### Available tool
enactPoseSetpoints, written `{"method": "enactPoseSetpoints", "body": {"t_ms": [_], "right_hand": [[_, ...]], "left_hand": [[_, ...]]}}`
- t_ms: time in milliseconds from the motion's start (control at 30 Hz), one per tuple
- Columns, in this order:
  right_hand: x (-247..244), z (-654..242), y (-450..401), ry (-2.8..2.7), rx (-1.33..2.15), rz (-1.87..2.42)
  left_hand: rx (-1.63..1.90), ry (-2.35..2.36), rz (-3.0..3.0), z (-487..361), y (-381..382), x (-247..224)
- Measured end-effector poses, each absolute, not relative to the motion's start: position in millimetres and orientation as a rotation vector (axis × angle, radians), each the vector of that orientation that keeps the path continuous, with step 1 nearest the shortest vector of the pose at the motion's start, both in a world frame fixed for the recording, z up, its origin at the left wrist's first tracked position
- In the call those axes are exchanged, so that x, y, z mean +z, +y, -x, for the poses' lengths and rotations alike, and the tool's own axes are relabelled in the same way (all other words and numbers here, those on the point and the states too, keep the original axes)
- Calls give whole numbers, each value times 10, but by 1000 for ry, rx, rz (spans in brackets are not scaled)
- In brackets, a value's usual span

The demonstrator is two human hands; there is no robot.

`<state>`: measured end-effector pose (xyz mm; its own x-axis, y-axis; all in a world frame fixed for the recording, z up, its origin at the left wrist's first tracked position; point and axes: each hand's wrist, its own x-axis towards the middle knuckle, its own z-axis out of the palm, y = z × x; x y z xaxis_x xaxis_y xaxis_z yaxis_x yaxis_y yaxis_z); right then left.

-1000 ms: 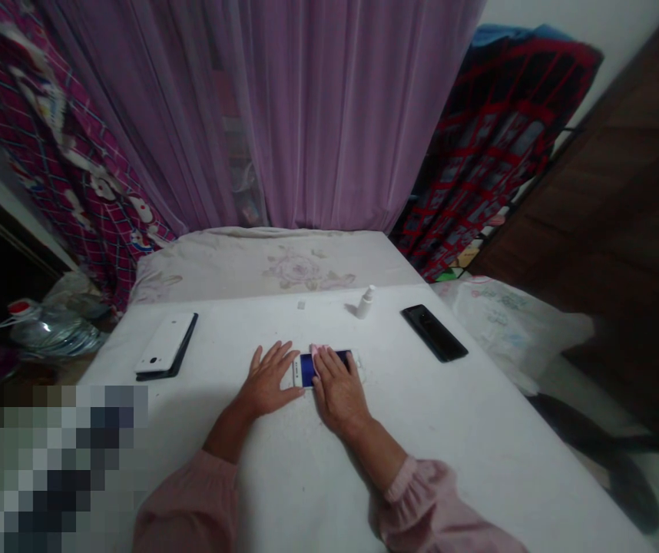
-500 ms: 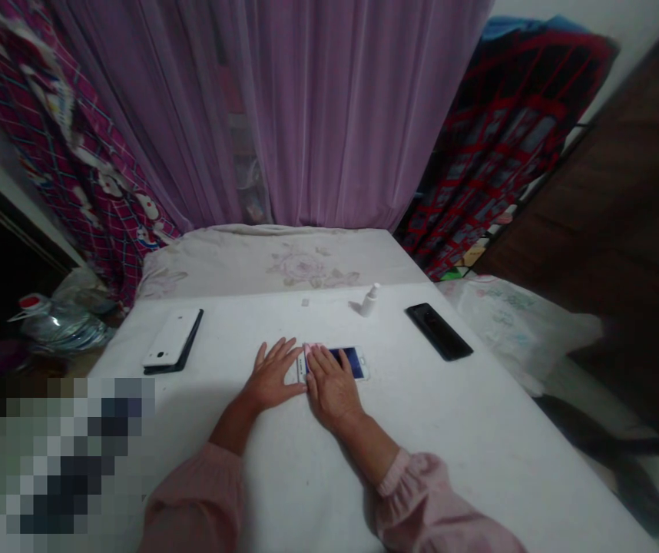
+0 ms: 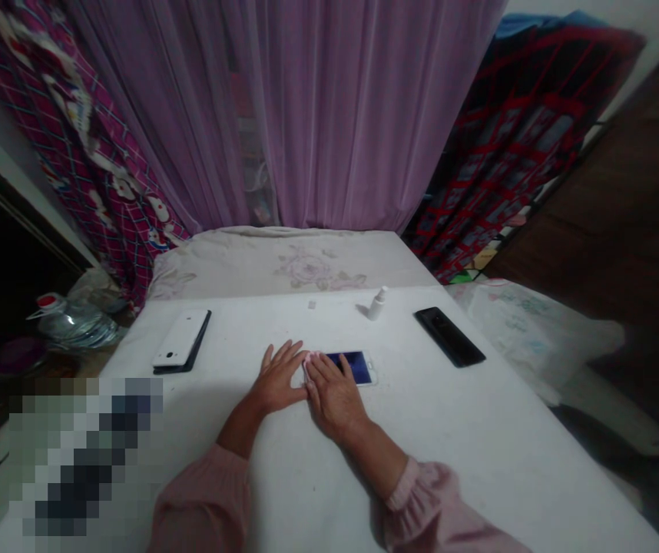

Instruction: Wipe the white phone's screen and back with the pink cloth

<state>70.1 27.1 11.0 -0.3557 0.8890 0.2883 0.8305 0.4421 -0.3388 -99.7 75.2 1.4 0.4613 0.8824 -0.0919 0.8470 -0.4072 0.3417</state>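
Note:
A white phone (image 3: 367, 369) with a lit blue screen lies flat on the white-covered table, its left part hidden under my hands. My right hand (image 3: 332, 392) presses a small pink cloth (image 3: 309, 359) against the phone's left end, fingers together over the cloth. My left hand (image 3: 277, 380) rests at the phone's left edge, fingers spread, with its thumb and index finger around that end. Beyond the phone stands a small white spray bottle (image 3: 376, 304).
A black phone (image 3: 449, 336) lies at the right. At the left, a white phone (image 3: 180, 339) rests on a dark one. A small pale square (image 3: 312, 305) sits near the table's middle. Purple curtains (image 3: 341, 115) hang behind; a water bottle (image 3: 76, 319) stands left.
The whole view has shifted slightly. My right hand and the pink cloth have moved a little left over the phone, showing slightly more of its screen.

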Motion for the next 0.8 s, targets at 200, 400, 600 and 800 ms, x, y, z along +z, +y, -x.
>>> {"method": "enactPoseSetpoints", "body": {"t_ms": [200,400,600,800], "right_hand": [[104,-658,219,-2246,167,1418],[107,-727,90,-2275,145,1369],[115,-659,304,-2259,147,1465],[126,-894,378,-2215,128,1642]], "left_hand": [[201,1466,-2378,1001,753,-6],[205,1463,-2391,1012,758,-36],[203,1461,-2390,1012,769,-32],[170,1476,-2346,991,761,28]]}}
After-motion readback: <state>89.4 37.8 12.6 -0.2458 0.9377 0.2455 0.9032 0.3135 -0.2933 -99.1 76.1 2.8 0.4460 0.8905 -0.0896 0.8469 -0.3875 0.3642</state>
